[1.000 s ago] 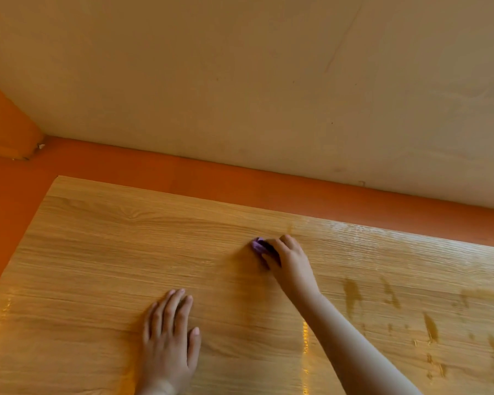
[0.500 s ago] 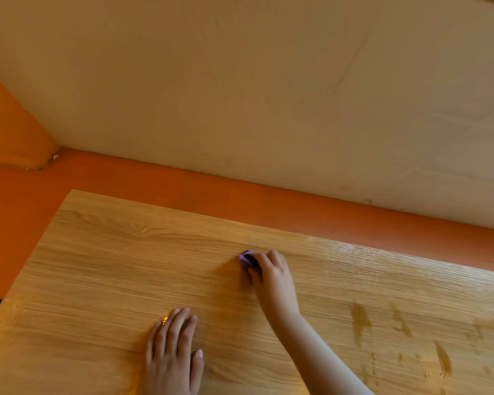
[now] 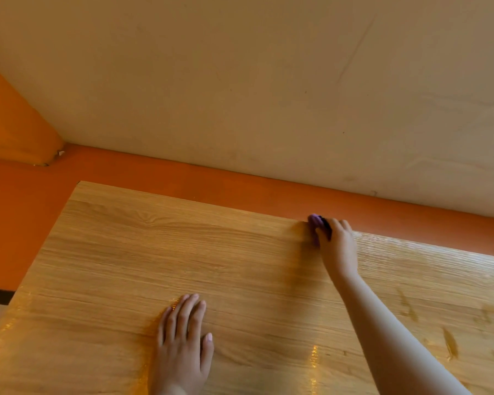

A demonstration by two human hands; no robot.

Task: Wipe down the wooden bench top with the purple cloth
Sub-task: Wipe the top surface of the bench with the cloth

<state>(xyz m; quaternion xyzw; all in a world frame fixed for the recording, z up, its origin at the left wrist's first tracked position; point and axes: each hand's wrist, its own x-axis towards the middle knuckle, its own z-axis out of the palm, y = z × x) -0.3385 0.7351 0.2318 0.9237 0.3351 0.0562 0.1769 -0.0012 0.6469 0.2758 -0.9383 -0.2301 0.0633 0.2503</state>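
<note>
Right hand [image 3: 338, 246], purple cloth [image 3: 315, 223]: farther back now

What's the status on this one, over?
Right hand grip shut on purple cloth, at bench top far edge. Left hand flat on wood, open. Wet streaks near right. Nothing in the way.

A cream wall [image 3: 268, 81] fills the upper part of the view, marked by faint scuffs and a thin diagonal line. Below it runs an orange band [image 3: 183, 178], meeting an orange side wall [image 3: 9, 121] at the left corner.
</note>
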